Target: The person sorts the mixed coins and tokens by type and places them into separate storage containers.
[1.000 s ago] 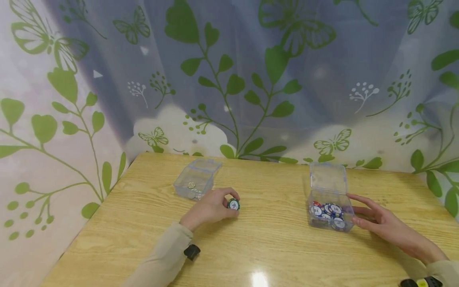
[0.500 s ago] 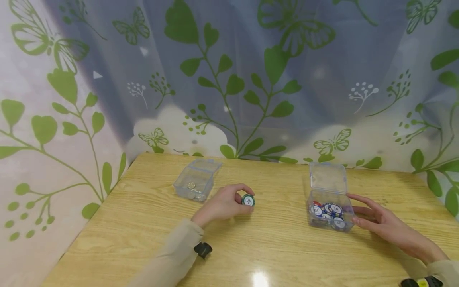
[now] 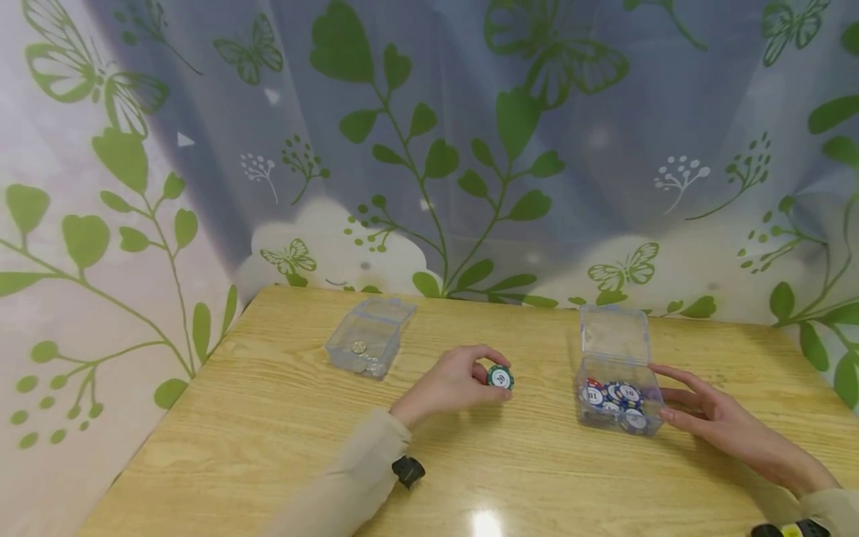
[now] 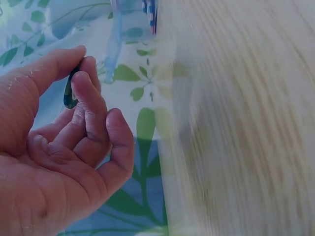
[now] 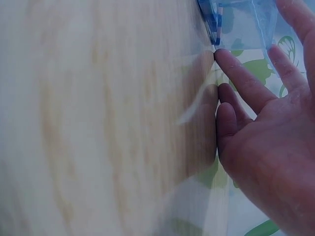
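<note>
A green-rimmed poker chip (image 3: 499, 378) with a white centre is pinched between the thumb and fingertips of my left hand (image 3: 452, 382), above the table. In the left wrist view the chip (image 4: 71, 93) shows edge-on between the fingers. My right hand (image 3: 728, 421) rests its extended index finger and thumb against the right side of a clear plastic box (image 3: 617, 418). That box has its lid raised and contains several blue poker chips (image 3: 629, 393) and a bit of red. In the right wrist view the fingers of my right hand (image 5: 275, 123) are spread beside the box.
A second clear plastic box (image 3: 362, 344), lid folded back, stands to the left with several coins (image 3: 369, 367) inside. Both boxes are on a wooden table (image 3: 537, 477). A leaf-and-butterfly patterned curtain (image 3: 463, 186) hangs behind its far edge.
My left hand has moved to the right, carrying the green chip away from the coin box and toward the chip box. The right hand and both boxes have stayed in place.
</note>
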The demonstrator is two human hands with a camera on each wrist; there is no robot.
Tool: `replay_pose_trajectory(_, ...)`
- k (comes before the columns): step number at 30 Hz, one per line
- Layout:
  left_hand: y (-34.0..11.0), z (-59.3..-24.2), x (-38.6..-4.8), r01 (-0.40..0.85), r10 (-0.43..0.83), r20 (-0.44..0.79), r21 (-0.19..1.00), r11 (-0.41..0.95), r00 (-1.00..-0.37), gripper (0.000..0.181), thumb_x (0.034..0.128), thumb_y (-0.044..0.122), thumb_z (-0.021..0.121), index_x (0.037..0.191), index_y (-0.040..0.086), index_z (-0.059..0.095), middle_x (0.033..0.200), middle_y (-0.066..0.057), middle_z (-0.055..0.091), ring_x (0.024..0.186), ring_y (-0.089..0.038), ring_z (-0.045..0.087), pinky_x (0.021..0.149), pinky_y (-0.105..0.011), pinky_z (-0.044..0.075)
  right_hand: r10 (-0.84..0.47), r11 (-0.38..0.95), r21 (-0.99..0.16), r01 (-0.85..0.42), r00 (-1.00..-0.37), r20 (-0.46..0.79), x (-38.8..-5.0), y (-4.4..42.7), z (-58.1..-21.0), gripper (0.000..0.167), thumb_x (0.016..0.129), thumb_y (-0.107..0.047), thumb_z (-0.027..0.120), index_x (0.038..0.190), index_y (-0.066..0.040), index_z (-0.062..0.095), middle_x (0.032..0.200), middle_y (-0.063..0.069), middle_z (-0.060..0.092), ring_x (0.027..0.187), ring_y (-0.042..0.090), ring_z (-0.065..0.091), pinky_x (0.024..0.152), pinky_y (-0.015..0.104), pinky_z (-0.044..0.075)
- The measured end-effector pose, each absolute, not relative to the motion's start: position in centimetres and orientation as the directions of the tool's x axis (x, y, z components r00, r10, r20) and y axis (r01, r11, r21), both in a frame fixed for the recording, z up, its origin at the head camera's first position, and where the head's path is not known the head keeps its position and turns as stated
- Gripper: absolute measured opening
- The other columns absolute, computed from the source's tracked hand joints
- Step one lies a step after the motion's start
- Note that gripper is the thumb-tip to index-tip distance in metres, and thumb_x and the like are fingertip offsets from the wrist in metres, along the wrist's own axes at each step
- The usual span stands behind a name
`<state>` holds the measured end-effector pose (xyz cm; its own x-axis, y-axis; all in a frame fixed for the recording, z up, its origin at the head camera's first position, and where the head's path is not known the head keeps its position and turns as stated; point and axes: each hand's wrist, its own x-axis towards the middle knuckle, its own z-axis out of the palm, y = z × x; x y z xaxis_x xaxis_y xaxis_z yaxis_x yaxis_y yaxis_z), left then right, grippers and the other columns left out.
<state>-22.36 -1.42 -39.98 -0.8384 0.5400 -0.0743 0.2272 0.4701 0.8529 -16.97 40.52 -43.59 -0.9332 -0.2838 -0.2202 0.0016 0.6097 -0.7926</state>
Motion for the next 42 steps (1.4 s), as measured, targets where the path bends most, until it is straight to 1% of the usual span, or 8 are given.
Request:
replay_pose_trajectory(7, 0.1, -40.3, -22.2, 0.202, 0.573, -0.08, 0.889, 0.412, -0.816, 0.045, 0.0877, 0.029, 0.083, 0.128, 0.013, 0.069, 0.076, 0.004, 0.071, 0.069, -0.006, 0.062, 0.062, -0.021, 0.045, -0.292, 0.596, -0.803, 0.0, -0.931, -0.218, -17.0, 40.5, -43.7, 0.067, 0.109, -0.025, 0.05, 0.166, -0.021, 0.014, 0.158, 0.037, 0.033, 0.115, -0.026, 0.042, 0.082, 0.02, 0.051)
replay_pose_trajectory(9, 0.5, -40.3, -22.1, 0.189, 0.585, -0.084, 0.901, 0.39, -0.807, 0.046, 0.088, 0.029, 0.082, 0.129, 0.013, 0.069, 0.074, 0.003, 0.07, 0.067, -0.006, 0.059, 0.061, -0.021, 0.043, -0.295, 0.591, -0.807, 0.008, -0.929, -0.225, -17.0, 40.4, -43.6, 0.068, 0.109, -0.026, 0.05, 0.166, -0.022, 0.013, 0.159, 0.037, 0.031, 0.112, -0.027, 0.041, 0.084, 0.022, 0.051)
replay_pose_trajectory(12, 1.0, -40.3, -22.1, 0.167, 0.601, -0.094, 0.917, 0.364, -0.794, 0.046, 0.0878, 0.028, 0.083, 0.129, 0.013, 0.069, 0.076, 0.003, 0.071, 0.068, -0.005, 0.06, 0.062, -0.021, 0.045, -0.296, 0.584, -0.812, 0.016, -0.927, -0.232, -17.1, 40.3, -43.6, 0.067, 0.11, -0.026, 0.049, 0.166, -0.021, 0.012, 0.159, 0.037, 0.03, 0.111, -0.026, 0.043, 0.087, 0.029, 0.053)
replay_pose_trajectory(14, 1.3, -40.3, -22.0, 0.159, 0.609, -0.098, 0.922, 0.354, -0.787, 0.047, 0.0867, 0.027, 0.083, 0.129, 0.013, 0.069, 0.079, 0.004, 0.073, 0.073, -0.005, 0.064, 0.065, -0.02, 0.049, -0.297, 0.579, -0.815, 0.019, -0.926, -0.232, -17.1, 40.3, -43.5, 0.067, 0.11, -0.027, 0.048, 0.166, -0.02, 0.011, 0.159, 0.037, 0.029, 0.11, -0.025, 0.045, 0.09, 0.037, 0.055)
replay_pose_trajectory(17, 1.8, -40.3, -22.0, 0.146, 0.62, -0.102, 0.931, 0.335, -0.778, 0.047, 0.0849, 0.024, 0.085, 0.128, 0.013, 0.069, 0.084, 0.005, 0.075, 0.08, -0.005, 0.069, 0.07, -0.021, 0.053, -0.293, 0.582, -0.813, 0.014, -0.929, -0.226, -17.2, 40.2, -43.4, 0.069, 0.11, -0.029, 0.049, 0.166, -0.018, 0.011, 0.159, 0.037, 0.03, 0.109, -0.025, 0.046, 0.092, 0.042, 0.055)
replay_pose_trajectory(26, 3.3, -40.6, -21.7, 0.143, 0.636, -0.082, 0.945, 0.295, -0.768, 0.045, 0.0858, 0.022, 0.084, 0.127, 0.011, 0.069, 0.084, 0.006, 0.074, 0.079, -0.004, 0.07, 0.07, -0.02, 0.055, -0.299, 0.575, -0.818, 0.014, -0.927, -0.226, -17.2, 40.3, -43.4, 0.066, 0.11, -0.023, 0.048, 0.166, -0.02, 0.012, 0.159, 0.036, 0.031, 0.112, -0.025, 0.045, 0.086, 0.025, 0.051)
replay_pose_trajectory(34, 5.1, -40.2, -21.3, 0.278, 0.629, -0.014, 0.889, 0.363, -0.777, 0.046, 0.086, 0.03, 0.084, 0.126, 0.013, 0.071, 0.08, 0.011, 0.072, 0.076, 0.002, 0.068, 0.069, -0.019, 0.055, -0.289, 0.597, -0.803, -0.002, -0.934, -0.212, -17.1, 40.3, -43.6, 0.068, 0.109, -0.03, 0.05, 0.166, -0.02, 0.014, 0.157, 0.036, 0.035, 0.112, -0.024, 0.045, 0.083, 0.019, 0.05)
replay_pose_trajectory(42, 6.9, -39.7, -21.4, 0.378, 0.631, 0.056, 0.84, 0.389, -0.774, 0.05, 0.0851, 0.04, 0.084, 0.128, 0.017, 0.07, 0.101, 0.01, 0.073, 0.083, 0.004, 0.066, 0.077, -0.016, 0.055, -0.289, 0.586, -0.811, 0.005, -0.933, -0.215, -17.0, 40.5, -43.7, 0.066, 0.11, -0.026, 0.048, 0.166, -0.021, 0.013, 0.158, 0.037, 0.033, 0.111, -0.026, 0.044, 0.083, 0.018, 0.051)
